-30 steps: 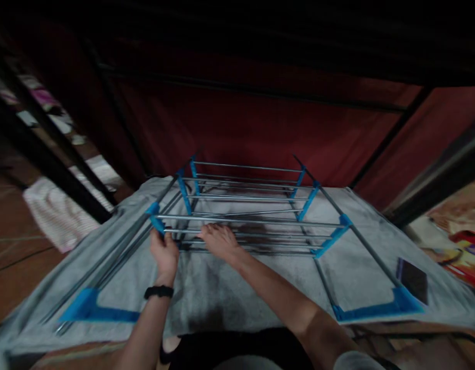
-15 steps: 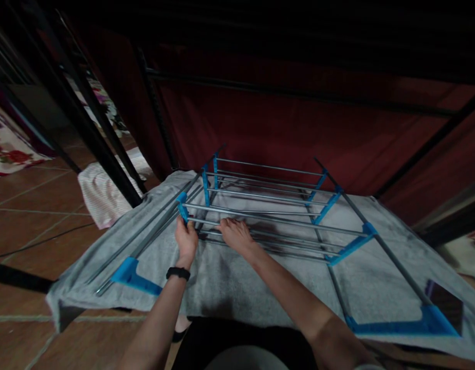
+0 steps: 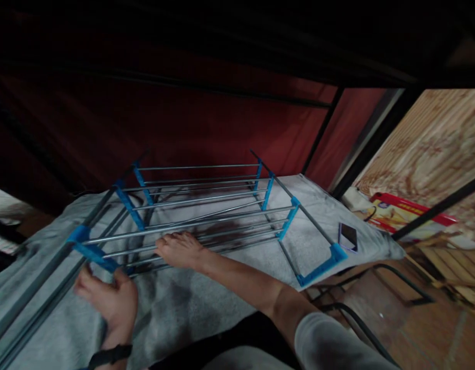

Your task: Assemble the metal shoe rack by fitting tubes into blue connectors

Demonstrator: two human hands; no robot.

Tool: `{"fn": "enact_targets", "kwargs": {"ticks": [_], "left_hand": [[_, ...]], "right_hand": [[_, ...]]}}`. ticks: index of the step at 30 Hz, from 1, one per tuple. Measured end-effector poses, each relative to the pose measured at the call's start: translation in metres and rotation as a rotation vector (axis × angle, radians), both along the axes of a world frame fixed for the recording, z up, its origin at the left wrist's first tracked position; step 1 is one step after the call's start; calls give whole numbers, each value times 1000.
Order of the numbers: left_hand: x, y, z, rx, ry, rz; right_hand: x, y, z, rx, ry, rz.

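A rack of grey metal rods [image 3: 222, 216] with blue plastic brackets lies on a grey cloth. My right hand [image 3: 179, 249] wraps round one of its front rods, left of the middle, knuckles up. Just below the front left blue bracket [image 3: 93, 253] is my left hand [image 3: 110, 298], its thumb and fingers apart; it is close to the bracket, and whether it touches is unclear. Long grey tubes [image 3: 40, 288] run down the left side. At the right end, a blue corner piece [image 3: 322, 264] joins two side tubes.
A phone [image 3: 348, 237] lies on the grey cloth [image 3: 206, 293] near its right edge. Behind hangs a dark red curtain [image 3: 206, 128] with black frame bars. To the right are a red and yellow box [image 3: 403, 213], wooden slats [image 3: 453, 267] and a black-framed chair [image 3: 372, 308].
My view has swung to the right, bringing the box and chair into sight. My left hand has loosened from the front left bracket and opened. My right hand still grips the rod.
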State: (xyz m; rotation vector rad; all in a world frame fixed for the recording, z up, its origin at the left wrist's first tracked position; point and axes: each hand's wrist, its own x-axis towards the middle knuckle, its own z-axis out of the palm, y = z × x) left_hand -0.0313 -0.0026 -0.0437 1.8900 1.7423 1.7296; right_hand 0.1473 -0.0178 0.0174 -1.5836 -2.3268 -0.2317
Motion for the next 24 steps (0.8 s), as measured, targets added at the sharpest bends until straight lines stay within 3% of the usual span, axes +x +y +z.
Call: {"fn": "enact_targets", "kwargs": {"ticks": [2, 6, 9, 12, 15, 19, 24], "left_hand": [[12, -22, 2, 90, 98, -22], [39, -39, 11, 215, 297, -267], [63, -41, 26, 257, 403, -391], [91, -46, 38, 323, 477, -502], [122, -54, 42, 365, 561, -650], [171, -60, 48, 301, 686, -780], [243, -66, 68, 99, 829, -891]], "right_hand": [[7, 1, 0, -17, -1, 4], [31, -8, 5, -53, -13, 41], [54, -35, 6, 50, 3, 0], [80, -79, -8, 119, 96, -90], [110, -128, -33, 199, 330, -274], [160, -180, -58, 367, 696, -623], [228, -196, -61, 558, 869, -1003]]}}
